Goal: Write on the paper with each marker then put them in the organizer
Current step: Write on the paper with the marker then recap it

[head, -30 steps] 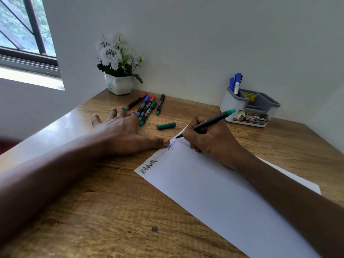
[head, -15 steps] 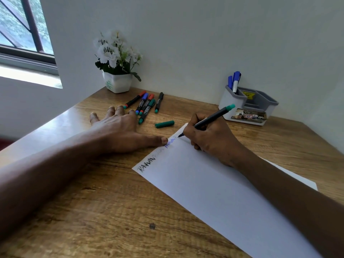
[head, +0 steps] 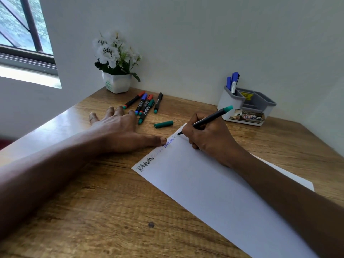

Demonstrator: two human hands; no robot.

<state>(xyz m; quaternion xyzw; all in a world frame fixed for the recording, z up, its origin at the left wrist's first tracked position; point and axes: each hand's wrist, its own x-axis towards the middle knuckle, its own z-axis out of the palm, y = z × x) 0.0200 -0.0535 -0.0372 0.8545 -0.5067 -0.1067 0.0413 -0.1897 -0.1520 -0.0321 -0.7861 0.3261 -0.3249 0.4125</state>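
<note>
Wooden desk (head: 89, 216) met a pale wall corner. Faint lettering between the black and blue words on the paper (head: 214, 194) was illegible, and the sheet's near end ran out of frame. The organizer (head: 228, 103) held two blue markers (head: 235, 81) upright in its left compartment. The right hand (head: 210, 138) pinched the green marker (head: 214, 117), tip on the paper's far corner, tail slanting up-right toward the organizer. The left hand (head: 119, 131) lay flat, fingers spread, thumb tip at the paper's edge.

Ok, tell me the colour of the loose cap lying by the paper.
Green; the loose cap shows best in the head view.
</note>
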